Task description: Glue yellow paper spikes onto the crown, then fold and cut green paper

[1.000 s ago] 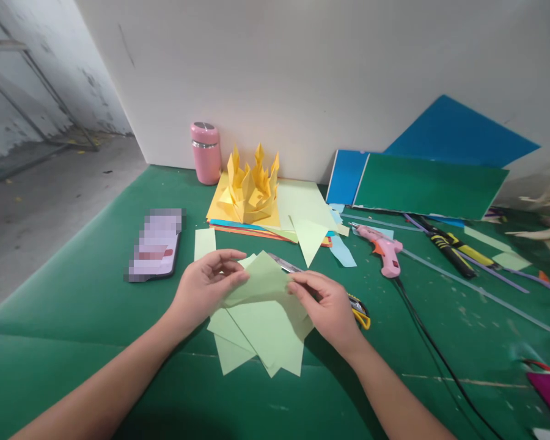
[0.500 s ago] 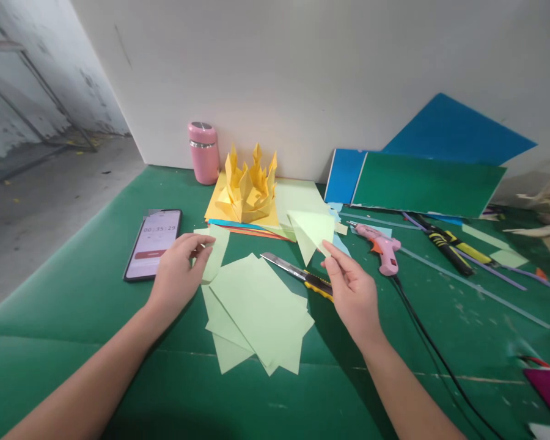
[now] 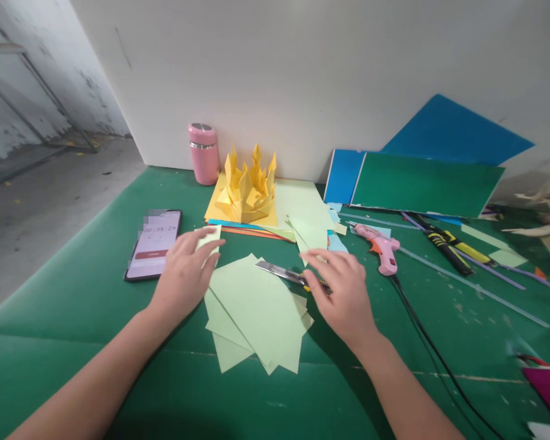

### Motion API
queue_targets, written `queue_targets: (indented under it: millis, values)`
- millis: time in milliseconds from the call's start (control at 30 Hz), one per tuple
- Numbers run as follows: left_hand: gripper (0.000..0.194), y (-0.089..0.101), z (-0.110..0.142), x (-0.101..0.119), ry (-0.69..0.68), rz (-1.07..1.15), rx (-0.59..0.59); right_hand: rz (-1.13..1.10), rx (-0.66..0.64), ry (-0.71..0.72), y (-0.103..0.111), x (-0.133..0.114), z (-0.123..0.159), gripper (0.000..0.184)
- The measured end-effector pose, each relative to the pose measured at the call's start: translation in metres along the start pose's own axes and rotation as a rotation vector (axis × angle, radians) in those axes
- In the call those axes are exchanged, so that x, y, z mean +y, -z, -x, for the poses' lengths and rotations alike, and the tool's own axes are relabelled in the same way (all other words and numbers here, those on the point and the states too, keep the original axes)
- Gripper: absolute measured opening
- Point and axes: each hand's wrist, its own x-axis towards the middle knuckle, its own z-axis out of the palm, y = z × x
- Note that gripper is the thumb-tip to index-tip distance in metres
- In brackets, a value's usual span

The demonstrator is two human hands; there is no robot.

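Note:
My left hand (image 3: 187, 267) is beside the phone, fingers stretched out and apart. A small pale green paper piece (image 3: 214, 233) shows behind and under its fingertips; whether they pinch it I cannot make out. My right hand (image 3: 343, 290) is at the handle of a utility knife (image 3: 279, 272), thumb on the near side and fingers over the far side. The knife's blade points left over a fanned pile of pale green paper squares (image 3: 256, 311). Just beyond the right fingertips lies a folded pale green paper (image 3: 309, 235).
A phone (image 3: 156, 244) with a timer is at left. Behind are a pink bottle (image 3: 205, 156) and a yellow folded-paper crown (image 3: 247, 195) on stacked paper. To the right are a pink glue gun (image 3: 380, 244) with its cord, pliers (image 3: 444, 247), glue sticks and blue and green boards (image 3: 431, 183).
My right hand has let go of the folded green paper and moved onto the knife, which has shifted slightly left. The small paper by my left hand has moved left.

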Motion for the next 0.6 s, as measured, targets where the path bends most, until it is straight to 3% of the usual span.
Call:
queue_targets:
  millis: [67,200,400,600]
  values:
    - [0.028,-0.003,0.003,0.009,-0.062,0.064,-0.124,-0.101,-0.155,0.136,0.003,-0.01,-0.001,0.024]
    - [0.058,-0.013,0.013,0.016,-0.082,0.109,-0.293,-0.182,-0.402,0.238,0.003,-0.019,0.0,0.026]
    - [0.071,-0.016,0.017,0.015,-0.042,0.102,-0.376,-0.127,-0.331,0.143,-0.006,-0.008,0.001,0.032]
    - [0.081,-0.016,0.019,0.016,0.016,0.141,-0.353,-0.111,-0.222,0.108,-0.007,-0.005,0.003,0.033]
